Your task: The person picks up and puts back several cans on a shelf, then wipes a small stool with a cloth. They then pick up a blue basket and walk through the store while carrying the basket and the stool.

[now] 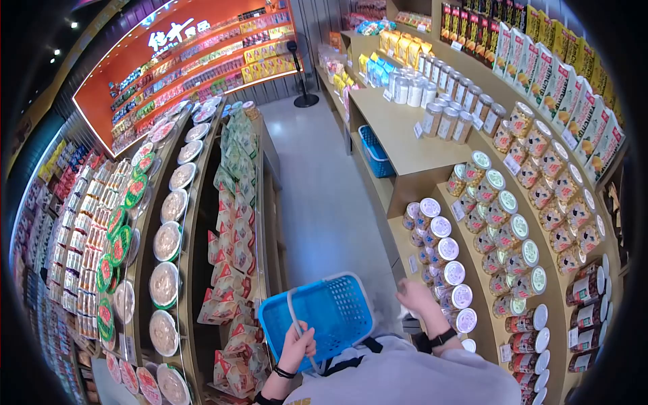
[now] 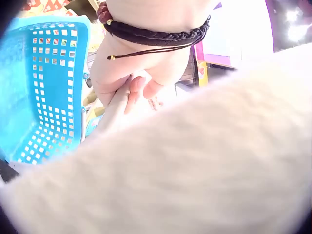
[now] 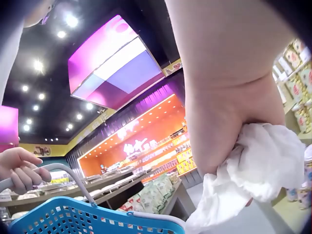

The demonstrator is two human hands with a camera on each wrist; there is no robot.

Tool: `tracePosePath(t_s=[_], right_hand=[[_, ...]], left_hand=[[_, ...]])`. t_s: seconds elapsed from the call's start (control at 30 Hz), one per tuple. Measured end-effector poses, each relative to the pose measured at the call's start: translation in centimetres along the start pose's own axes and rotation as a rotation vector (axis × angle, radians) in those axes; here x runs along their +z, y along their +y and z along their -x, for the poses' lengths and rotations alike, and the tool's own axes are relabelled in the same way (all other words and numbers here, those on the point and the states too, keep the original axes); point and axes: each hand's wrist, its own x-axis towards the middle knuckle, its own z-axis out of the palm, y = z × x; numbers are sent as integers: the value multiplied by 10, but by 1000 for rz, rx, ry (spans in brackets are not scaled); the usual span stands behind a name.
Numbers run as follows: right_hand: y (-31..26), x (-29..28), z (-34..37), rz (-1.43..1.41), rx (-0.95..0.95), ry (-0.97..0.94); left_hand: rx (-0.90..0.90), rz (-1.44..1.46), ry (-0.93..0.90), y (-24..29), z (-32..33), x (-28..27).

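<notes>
My left hand [image 1: 297,347] grips the pale grey handle [image 1: 295,310] of a blue plastic shopping basket [image 1: 273,317], whose perforated walls also show in the left wrist view. The basket hangs in front of my body, its open top facing up. To the right of it, my right hand [image 1: 417,297] holds a crumpled white tissue [image 3: 263,161], bunched under the palm in the right wrist view. That hand is near the shelf of lidded jars [image 1: 453,273]. A pale sleeve fills much of the left wrist view.
Bagged snacks [image 1: 233,270] and round lidded tubs [image 1: 164,283] line the left shelves. Tiered jars [image 1: 516,229] stand on the right, near a wooden counter [image 1: 385,111] with another blue basket [image 1: 374,152] below. A grey aisle floor [image 1: 310,175] runs ahead to a black stand [image 1: 306,100].
</notes>
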Motion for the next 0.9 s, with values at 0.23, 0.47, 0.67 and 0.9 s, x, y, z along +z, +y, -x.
tracePosePath(t_s=[0.23, 0.47, 0.67, 0.9], right_hand=[[-86, -32, -184, -134, -154, -112], [-89, -18, -341, -58, -97, -77], [-28, -19, -441, -32, 221, -163], [2, -32, -545, -512, 684, 55]], left_hand=[[120, -139, 98, 97, -92, 17], [111, -35, 77, 192, -235, -19], [153, 43, 28, 288, -345, -22], [135, -7, -18, 384, -452, -3]])
